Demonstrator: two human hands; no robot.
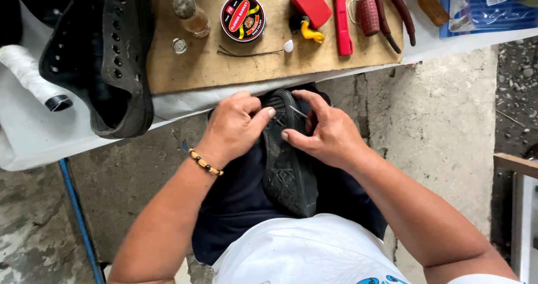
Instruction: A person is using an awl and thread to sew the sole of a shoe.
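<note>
A black shoe [288,172] lies sole-up on my lap, toe pointing toward the table. My left hand [232,127] grips the shoe's left edge near the toe, with a beaded bracelet on the wrist. My right hand [328,133] holds the right side of the toe, and a thin metal needle [298,112] sticks out between thumb and forefinger. Both hands meet over the toe of the sole.
A second black shoe [106,54] lies on the white table at left beside a spool of white thread [31,74]. A wooden board [269,43] carries a small bottle [191,15], round tin [243,18], red box [308,3], red cutter [342,18] and pliers [386,9]. Concrete floor below.
</note>
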